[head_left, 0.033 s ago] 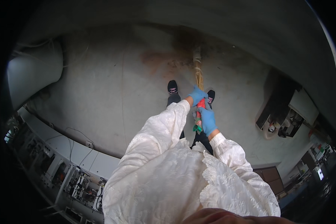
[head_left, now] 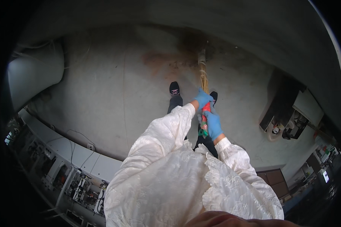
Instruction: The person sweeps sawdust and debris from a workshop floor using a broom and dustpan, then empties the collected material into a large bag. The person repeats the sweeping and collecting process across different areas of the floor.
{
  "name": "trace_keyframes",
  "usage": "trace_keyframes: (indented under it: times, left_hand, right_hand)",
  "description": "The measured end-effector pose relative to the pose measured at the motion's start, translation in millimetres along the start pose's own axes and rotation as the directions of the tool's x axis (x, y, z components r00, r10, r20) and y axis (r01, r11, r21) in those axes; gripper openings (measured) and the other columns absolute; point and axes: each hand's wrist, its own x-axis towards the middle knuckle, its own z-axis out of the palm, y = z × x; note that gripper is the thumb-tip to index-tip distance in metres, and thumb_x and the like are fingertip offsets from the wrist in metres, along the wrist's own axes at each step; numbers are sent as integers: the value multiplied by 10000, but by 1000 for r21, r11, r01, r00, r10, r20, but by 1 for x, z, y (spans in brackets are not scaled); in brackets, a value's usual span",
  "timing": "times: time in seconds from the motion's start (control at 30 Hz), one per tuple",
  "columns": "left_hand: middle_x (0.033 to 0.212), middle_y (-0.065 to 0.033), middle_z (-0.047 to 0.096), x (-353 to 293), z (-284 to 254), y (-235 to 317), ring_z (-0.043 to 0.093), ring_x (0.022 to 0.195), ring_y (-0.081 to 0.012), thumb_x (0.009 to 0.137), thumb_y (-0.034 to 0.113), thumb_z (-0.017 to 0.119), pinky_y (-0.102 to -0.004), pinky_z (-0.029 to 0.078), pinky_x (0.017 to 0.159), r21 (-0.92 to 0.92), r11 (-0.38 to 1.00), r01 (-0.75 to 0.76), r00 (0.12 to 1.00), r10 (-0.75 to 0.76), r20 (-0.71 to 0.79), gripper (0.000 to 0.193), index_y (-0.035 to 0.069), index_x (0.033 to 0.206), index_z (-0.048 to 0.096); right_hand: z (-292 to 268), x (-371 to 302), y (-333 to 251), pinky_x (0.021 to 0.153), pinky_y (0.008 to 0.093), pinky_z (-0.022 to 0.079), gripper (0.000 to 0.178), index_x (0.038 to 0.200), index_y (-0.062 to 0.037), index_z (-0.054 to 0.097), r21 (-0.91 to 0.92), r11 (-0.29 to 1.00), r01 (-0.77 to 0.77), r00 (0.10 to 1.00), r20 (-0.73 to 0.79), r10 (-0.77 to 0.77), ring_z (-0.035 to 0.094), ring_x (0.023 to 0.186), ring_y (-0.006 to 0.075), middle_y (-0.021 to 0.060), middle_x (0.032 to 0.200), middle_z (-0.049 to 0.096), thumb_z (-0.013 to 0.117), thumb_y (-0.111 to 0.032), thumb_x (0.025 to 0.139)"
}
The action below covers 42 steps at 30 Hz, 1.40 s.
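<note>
Both of my hands, in blue gloves, grip a long broom (head_left: pixel 203 75) made of bundled straw-coloured stalks. My left hand (head_left: pixel 204 97) wraps round it higher up, towards the far end. Just nearer to me, my right hand (head_left: pixel 213 124) closes round the part covered in red and green wrapping. The green tip of the handle pokes out below the right hand. Pale bands tie the stalks further along. The broom's far end goes into a dark area of the floor, where its bristles are hard to make out. Reddish-brown dust (head_left: pixel 163 60) lies beside that end.
My dark shoes with pink laces stand on the grey floor (head_left: pixel 102 98), either side of the broom. White machine benches (head_left: pixel 83 151) with cables run along the lower left. A dark open-sided unit with a hose (head_left: pixel 272 130) stands at the right. A pale rounded housing (head_left: pixel 38 72) is far left.
My hands and the broom have shifted slightly to the right, and the handle's near end with them. The broom's far end has also moved a little right. My feet stay in place.
</note>
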Motion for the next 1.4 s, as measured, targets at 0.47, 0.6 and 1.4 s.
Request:
trace_keyframes:
  times: [0.47,0.6,1.4]
  left_hand:
    - [974,-199,623,-177,147,-59,665,683,-248,776,9,605,-372,567,584,-356,912,-202,893,23,-449,1010,120,1575,-2]
    - [940,-173,621,-168,82,-81,644,663,-242,792,-1,609,-360,551,565,-302,871,-388,773,129,-621,801,25,1489,216]
    - [855,-137,620,-39,142,-65,650,705,-257,827,37,664,-372,574,641,-353,935,6,999,-18,-29,365,22,1131,463]
  right_hand:
    - [-157,-123,-10,631,268,547,693,1549,-74,335,-220,971,-95,909,378,174,656,677,145,95,941,693,604,-72,910]
    - [-111,-83,9,633,277,539,702,1564,-87,308,-338,940,-38,848,487,209,644,672,152,82,905,678,602,-118,928]
    - [-156,-55,-22,563,266,510,643,1538,-112,374,-318,948,26,998,56,-9,611,614,129,63,848,667,573,-83,927]
